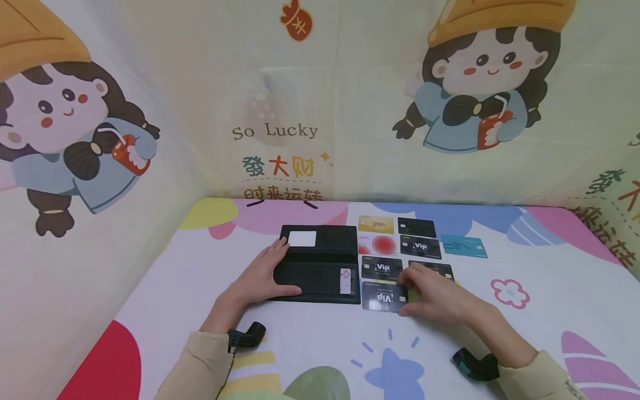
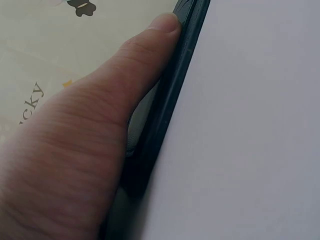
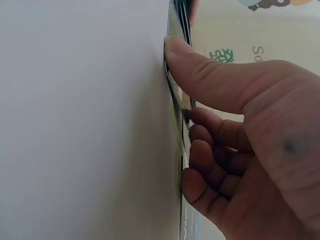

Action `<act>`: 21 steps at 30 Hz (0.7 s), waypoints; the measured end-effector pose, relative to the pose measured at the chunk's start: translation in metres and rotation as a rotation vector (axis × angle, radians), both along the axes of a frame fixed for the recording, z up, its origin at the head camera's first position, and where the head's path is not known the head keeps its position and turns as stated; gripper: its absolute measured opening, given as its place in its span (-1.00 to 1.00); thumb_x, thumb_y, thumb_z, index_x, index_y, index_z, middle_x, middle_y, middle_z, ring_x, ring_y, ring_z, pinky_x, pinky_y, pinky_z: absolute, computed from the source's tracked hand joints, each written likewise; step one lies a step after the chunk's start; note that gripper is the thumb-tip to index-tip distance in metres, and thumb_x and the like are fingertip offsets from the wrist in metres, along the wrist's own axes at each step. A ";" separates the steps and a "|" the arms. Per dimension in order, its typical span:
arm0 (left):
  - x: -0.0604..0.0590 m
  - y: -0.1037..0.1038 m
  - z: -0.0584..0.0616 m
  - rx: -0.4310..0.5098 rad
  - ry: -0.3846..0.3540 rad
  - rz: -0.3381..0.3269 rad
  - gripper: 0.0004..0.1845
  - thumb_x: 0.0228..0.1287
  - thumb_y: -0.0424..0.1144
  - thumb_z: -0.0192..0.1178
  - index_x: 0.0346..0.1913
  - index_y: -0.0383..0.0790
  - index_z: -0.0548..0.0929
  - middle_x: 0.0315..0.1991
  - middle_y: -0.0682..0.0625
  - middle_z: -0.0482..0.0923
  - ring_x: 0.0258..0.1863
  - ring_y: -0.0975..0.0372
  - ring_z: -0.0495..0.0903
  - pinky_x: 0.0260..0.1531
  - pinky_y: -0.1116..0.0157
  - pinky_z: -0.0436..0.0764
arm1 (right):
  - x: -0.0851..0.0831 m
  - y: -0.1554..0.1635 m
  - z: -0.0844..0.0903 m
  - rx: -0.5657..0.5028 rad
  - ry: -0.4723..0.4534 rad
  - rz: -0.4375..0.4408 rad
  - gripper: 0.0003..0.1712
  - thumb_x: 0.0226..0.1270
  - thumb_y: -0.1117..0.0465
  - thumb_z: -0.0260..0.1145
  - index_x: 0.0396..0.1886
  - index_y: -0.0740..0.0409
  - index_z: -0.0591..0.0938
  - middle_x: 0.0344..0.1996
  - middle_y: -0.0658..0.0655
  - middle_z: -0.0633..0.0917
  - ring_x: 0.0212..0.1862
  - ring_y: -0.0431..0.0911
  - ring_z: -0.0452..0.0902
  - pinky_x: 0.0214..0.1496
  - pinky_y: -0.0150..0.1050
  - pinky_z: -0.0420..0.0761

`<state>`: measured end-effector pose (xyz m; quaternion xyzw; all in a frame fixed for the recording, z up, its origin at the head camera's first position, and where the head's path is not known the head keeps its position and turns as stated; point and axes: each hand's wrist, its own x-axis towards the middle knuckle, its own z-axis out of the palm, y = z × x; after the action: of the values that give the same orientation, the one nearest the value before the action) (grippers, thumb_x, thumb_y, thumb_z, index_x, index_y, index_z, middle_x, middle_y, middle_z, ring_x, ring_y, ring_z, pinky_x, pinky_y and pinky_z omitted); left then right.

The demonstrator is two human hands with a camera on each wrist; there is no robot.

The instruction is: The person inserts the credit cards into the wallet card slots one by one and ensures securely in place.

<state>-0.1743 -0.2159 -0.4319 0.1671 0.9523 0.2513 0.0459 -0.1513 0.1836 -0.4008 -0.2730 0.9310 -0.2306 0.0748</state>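
Note:
An open black wallet [image 1: 315, 261] lies flat on the table, with a white patch [image 1: 302, 239] in its upper half and a small floral card [image 1: 345, 281] at lower right. My left hand [image 1: 260, 272] rests on its left side, fingers spread and thumb [image 2: 150, 45] along the near edge. Right of the wallet, my right hand [image 1: 440, 297] pinches the right end of a dark grey VIP card [image 1: 382, 297] between thumb [image 3: 185, 60] and fingers. That card is at the near end of the card rows. Part of another black card [image 1: 440, 270] shows behind the hand.
Other cards lie in rows beside the wallet: a gold card [image 1: 376, 224], a card with red circles [image 1: 384, 244], black cards [image 1: 417, 227], another VIP card [image 1: 381, 268] and a teal card [image 1: 464, 246]. A patterned cloth [image 1: 310, 339] covers the table; a printed curtain [image 1: 360, 111] stands behind.

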 end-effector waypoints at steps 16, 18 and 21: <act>0.000 0.001 0.002 0.006 0.002 -0.005 0.26 -0.03 0.38 0.42 0.59 -0.26 0.12 0.63 -0.09 -0.10 0.59 0.02 -0.12 0.50 -0.09 -0.03 | 0.000 0.000 -0.001 0.019 0.010 -0.016 -0.44 0.07 -0.03 0.62 0.00 0.08 0.62 -0.12 -0.01 0.50 -0.11 -0.07 0.47 -0.01 -0.05 0.62; 0.000 0.001 0.001 0.004 0.002 -0.006 0.26 -0.03 0.38 0.42 0.59 -0.27 0.12 0.62 -0.10 -0.09 0.59 0.01 -0.12 0.49 -0.10 -0.02 | -0.001 0.000 -0.001 0.016 0.001 -0.013 -0.43 0.08 -0.03 0.62 0.00 0.09 0.61 -0.13 -0.01 0.50 -0.11 -0.07 0.47 -0.01 -0.05 0.62; 0.000 0.000 0.001 0.006 0.003 -0.006 0.26 -0.03 0.38 0.42 0.59 -0.27 0.12 0.62 -0.10 -0.09 0.59 0.00 -0.11 0.48 -0.12 0.00 | -0.001 -0.001 -0.001 0.002 -0.013 -0.013 -0.43 0.07 -0.03 0.63 -0.01 0.09 0.60 -0.12 0.00 0.50 -0.10 -0.06 0.47 0.01 -0.05 0.63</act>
<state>-0.1745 -0.2154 -0.4308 0.1708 0.9510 0.2539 0.0446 -0.1523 0.1827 -0.4015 -0.2656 0.9324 -0.2317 0.0797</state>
